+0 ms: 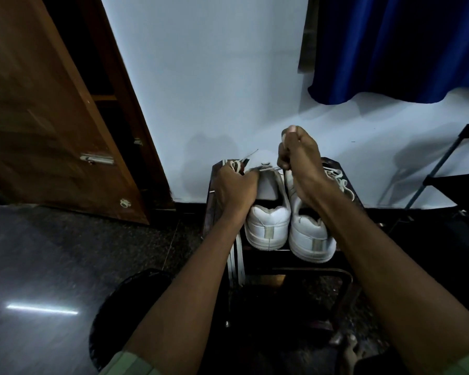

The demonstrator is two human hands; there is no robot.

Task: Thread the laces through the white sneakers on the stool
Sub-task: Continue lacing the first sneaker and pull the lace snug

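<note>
Two white sneakers stand side by side on a dark stool (344,182), heels toward me. My left hand (234,189) grips the left sneaker (267,226) at its tongue and lace area, with a white lace (236,165) looping out past its fingers. My right hand (301,163) is raised above the same shoe's front, fingers curled, pinching a lace end that runs down toward the eyelets. The right sneaker (310,239) lies partly under my right forearm; its laces (339,178) show to the right of my wrist. More lace lengths (236,263) hang off the stool's left front.
The stool stands against a pale wall (214,77). A brown wooden door (52,117) stands at the left, a blue curtain (404,44) hangs at upper right, and a black metal rack (444,174) is at the right. A dark round basket (125,307) sits on the floor by my left arm.
</note>
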